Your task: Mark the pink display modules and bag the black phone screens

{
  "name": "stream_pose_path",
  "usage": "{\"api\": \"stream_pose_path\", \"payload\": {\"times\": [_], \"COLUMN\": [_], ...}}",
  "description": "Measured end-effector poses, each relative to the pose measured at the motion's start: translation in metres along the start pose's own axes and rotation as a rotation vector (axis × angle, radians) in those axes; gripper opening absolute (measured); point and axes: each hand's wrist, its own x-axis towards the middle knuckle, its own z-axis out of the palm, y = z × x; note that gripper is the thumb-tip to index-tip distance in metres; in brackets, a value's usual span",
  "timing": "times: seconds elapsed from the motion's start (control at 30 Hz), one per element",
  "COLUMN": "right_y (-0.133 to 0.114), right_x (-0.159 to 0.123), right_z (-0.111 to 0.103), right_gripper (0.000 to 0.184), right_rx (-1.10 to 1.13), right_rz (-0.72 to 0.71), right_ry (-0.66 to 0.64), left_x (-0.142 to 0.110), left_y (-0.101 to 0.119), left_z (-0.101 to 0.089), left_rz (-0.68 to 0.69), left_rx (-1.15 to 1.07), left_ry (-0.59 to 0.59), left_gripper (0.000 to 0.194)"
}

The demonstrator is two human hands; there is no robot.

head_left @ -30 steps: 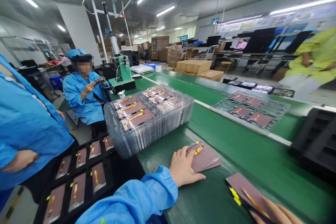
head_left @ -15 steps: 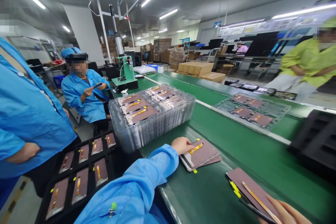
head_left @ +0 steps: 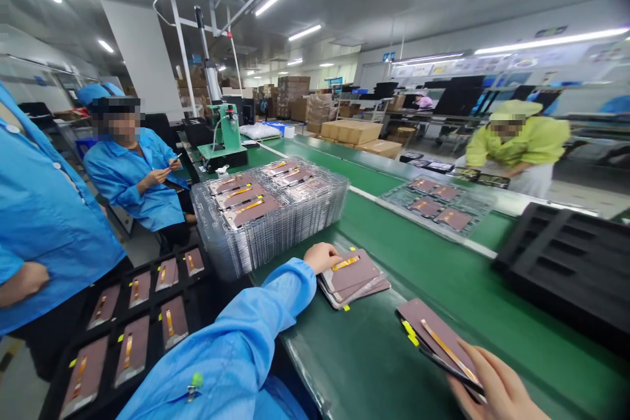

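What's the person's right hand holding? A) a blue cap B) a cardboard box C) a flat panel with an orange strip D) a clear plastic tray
C: the right hand grips a flat brownish panel with an orange strip along it.

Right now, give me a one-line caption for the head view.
On a green conveyor belt, the left hand sits at a stack of display panels; the right hand holds another panel.

Display panels (head_left: pixel 352 279) lie just right of the left hand (head_left: pixel 322 257) on the conveyor surface (head_left: pixel 364 367), stacked plastic trays (head_left: pixel 270 223) behind it, a foam tray (head_left: pixel 128 328) to its left.
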Motion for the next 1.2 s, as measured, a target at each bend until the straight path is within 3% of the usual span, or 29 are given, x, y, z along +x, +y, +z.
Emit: {"api": "stream_pose_path", "payload": {"times": [0.13, 0.23, 0.37, 0.5, 0.57, 0.67, 0.77, 0.83, 0.87, 1.03, 1.2], "right_y": [-0.001, 0.000, -0.006, -0.016, -0.024, -0.038, -0.054, -0.064, -0.069, -0.091, -0.116], "right_x": [0.001, 0.002, 0.016, 0.043, 0.052, 0.057, 0.057, 0.055, 0.054, 0.045, 0.040], "right_z": [-0.003, 0.002, 0.000, -0.016, -0.023, -0.030, -0.035, -0.037, -0.038, -0.043, -0.047], "right_gripper": [0.037, 0.034, 0.036, 0.037, 0.042, 0.051, 0.056, 0.053, 0.050, 0.046, 0.053], "right_rx": [-0.068, -0.044, 0.214, 0.789, 0.871, 1.088, 1.430, 1.508, 1.522, 1.643, 1.634], "right_rz": [-0.003, 0.083, 0.358, 0.671, 0.742, 0.865, 1.034, 1.049, 1.020, 0.879, 0.910], "right_ry": [0.013, 0.002, 0.029, -0.013, -0.069, -0.187, -0.318, -0.381, -0.425, -0.719, -0.681], "left_x": [-0.008, -0.031, -0.084, -0.127, -0.137, -0.141, -0.138, -0.136, -0.136, -0.143, -0.150], "left_y": [0.008, 0.017, 0.023, 0.008, -0.001, -0.004, 0.003, 0.009, 0.012, 0.023, 0.028], "left_z": [-0.011, -0.015, -0.002, 0.033, 0.051, 0.066, 0.058, 0.048, 0.043, 0.036, 0.042], "left_rz": [0.008, 0.038, 0.097, 0.042, -0.031, -0.054, 0.113, 0.226, 0.248, 0.252, 0.253], "left_rx": [-0.175, -0.338, -0.527, -0.626, -0.673, -0.546, -0.151, -0.016, -0.032, -0.237, -0.202], "left_ry": [0.080, 0.054, -0.181, -0.447, -0.531, -0.554, -0.338, -0.206, -0.203, -0.448, -0.490], "left_gripper": [0.027, 0.029, 0.047, 0.058, 0.063, 0.058, 0.036, 0.030, 0.032, 0.028, 0.024]}}
